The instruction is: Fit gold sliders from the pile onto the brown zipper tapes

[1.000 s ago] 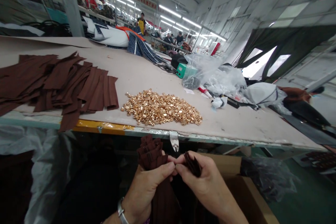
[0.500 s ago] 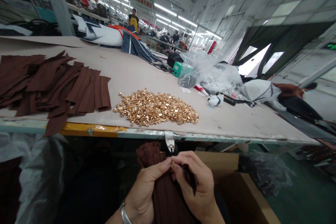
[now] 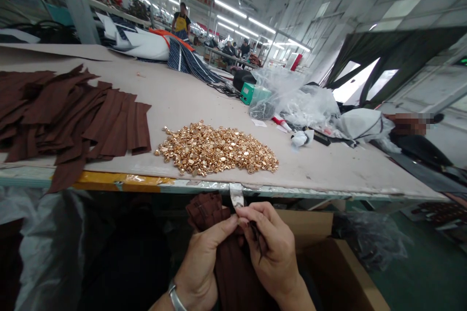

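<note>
My left hand (image 3: 200, 260), a metal bangle at its wrist, is closed around a bundle of brown zipper strips (image 3: 237, 274) below the table edge. The thumb lies along the strips towards the fingertips of my right hand (image 3: 275, 248). That hand pinches the end of one brown strip, with a dark end of tape showing between its fingers. Both sets of fingertips meet just under a metal fork (image 3: 237, 196) fixed to the table edge; its prongs are partly hidden by my right fingers. Above, on the table, lies a heap of small gold zipper sliders (image 3: 219, 150).
A pile of brown strips (image 3: 76, 116) covers the table's left, one hanging over the edge. Clear plastic bags (image 3: 302, 104) and a green box (image 3: 248, 93) stand at the back right. An open cardboard box (image 3: 339, 272) is below on the right. Other people are far back.
My right fingertips have risen to the fork and now cover part of its prongs. A gold piece seen between the fingertips before is now hidden. The view has shifted slightly.
</note>
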Demonstrator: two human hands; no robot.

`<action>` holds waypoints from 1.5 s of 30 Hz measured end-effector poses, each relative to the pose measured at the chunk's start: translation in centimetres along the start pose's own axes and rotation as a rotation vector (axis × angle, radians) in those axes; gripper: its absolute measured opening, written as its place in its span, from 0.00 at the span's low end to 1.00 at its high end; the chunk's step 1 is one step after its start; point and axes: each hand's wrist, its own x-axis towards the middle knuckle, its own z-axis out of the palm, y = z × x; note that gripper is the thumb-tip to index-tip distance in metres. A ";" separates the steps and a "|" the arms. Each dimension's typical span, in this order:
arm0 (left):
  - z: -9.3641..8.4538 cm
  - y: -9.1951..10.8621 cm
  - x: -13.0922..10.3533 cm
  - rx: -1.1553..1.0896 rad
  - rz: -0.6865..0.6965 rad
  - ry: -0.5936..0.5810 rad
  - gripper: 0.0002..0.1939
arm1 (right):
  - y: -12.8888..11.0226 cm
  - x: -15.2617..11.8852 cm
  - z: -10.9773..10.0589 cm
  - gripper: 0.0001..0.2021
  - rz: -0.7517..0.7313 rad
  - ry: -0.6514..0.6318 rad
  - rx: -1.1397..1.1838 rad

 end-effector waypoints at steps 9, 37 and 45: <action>0.5 0.3 0.0 0.049 0.096 0.004 0.10 | -0.2 0.3 -0.2 0.16 -0.006 -0.031 -0.163; -1.7 0.6 -2.2 0.333 0.076 -0.156 0.11 | -1.3 -0.4 0.2 0.10 0.685 -0.052 0.767; -1.5 1.1 -1.9 0.293 0.241 -0.022 0.14 | -1.0 -1.4 -0.3 0.10 0.706 0.013 0.673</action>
